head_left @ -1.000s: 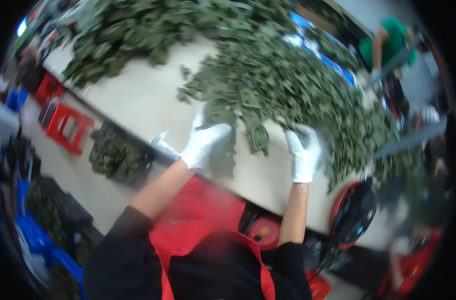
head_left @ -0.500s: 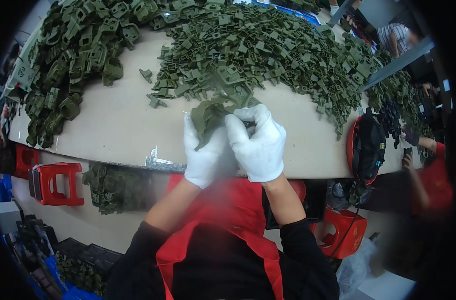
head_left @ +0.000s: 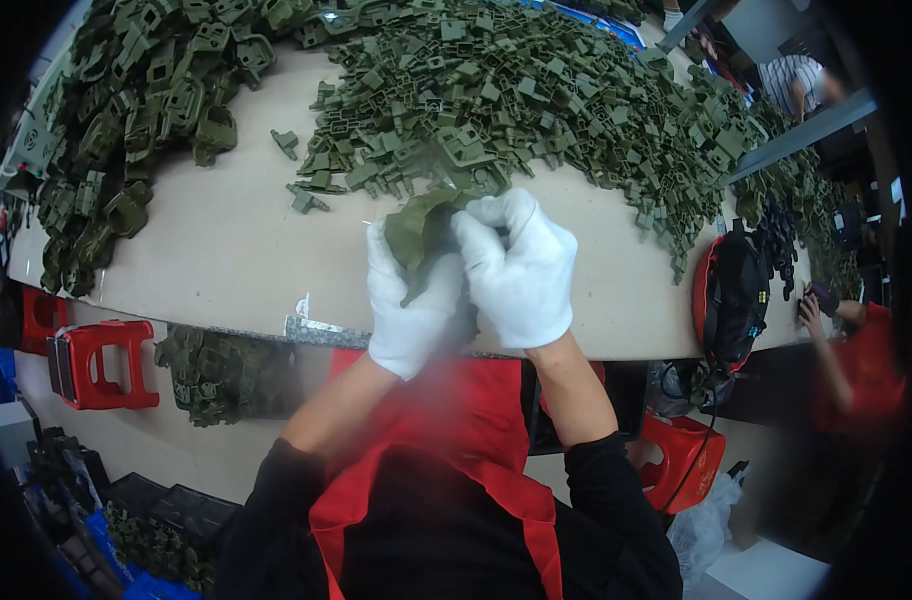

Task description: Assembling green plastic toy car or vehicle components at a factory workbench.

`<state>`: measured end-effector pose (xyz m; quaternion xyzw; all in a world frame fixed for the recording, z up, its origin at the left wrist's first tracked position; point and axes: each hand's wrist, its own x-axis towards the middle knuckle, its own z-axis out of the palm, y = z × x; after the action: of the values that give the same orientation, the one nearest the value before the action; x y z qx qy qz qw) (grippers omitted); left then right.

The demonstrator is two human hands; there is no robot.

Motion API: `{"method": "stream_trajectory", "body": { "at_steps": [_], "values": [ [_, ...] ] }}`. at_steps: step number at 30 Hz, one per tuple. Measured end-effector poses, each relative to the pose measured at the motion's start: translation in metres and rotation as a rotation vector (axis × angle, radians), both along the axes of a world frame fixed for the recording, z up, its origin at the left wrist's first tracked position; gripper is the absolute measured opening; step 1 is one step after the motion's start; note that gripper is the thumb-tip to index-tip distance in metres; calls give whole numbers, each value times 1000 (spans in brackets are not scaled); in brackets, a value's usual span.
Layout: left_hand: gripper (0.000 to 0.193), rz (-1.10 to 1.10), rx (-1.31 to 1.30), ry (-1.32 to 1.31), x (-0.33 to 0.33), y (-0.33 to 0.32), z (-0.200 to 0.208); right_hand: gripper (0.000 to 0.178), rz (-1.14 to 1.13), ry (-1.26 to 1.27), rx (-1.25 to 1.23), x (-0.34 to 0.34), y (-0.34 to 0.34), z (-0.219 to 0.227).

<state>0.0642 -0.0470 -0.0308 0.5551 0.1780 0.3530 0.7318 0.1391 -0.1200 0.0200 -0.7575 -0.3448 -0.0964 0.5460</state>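
Note:
Both my hands wear white gloves and meet over the near side of the table. An olive-green curved plastic part (head_left: 414, 235) with a jagged edge is gripped in my left hand (head_left: 406, 315), fingers wrapped round its lower side. My right hand (head_left: 524, 275) is closed, its thumb and fingers pinched together against the part's right side. Whatever lies between those fingertips is hidden by the glove. Just beyond my hands spreads a large heap of small green plastic pieces (head_left: 536, 95), blocky with short pegs.
Larger green plastic parts (head_left: 141, 120) are heaped at the table's left. A black and red bag (head_left: 733, 295) sits at the right edge, by a metal post (head_left: 806, 135). Red stools (head_left: 111, 365) stand below the table. A person in red (head_left: 861, 360) works at the far right.
My right hand has shifted slightly up and turned at the wrist. The green part has tilted a little in my left hand, which stays nearly in place.

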Motion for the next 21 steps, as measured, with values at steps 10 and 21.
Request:
{"method": "stream_trajectory", "body": {
  "at_steps": [10,21],
  "values": [
    [40,-5,424,18,8,9,4,12,-82,-280,-23,1,-5,3],
    [53,-205,-344,72,11,62,-12,40,365,729,-88,57,-8,-2]
  ]
}}
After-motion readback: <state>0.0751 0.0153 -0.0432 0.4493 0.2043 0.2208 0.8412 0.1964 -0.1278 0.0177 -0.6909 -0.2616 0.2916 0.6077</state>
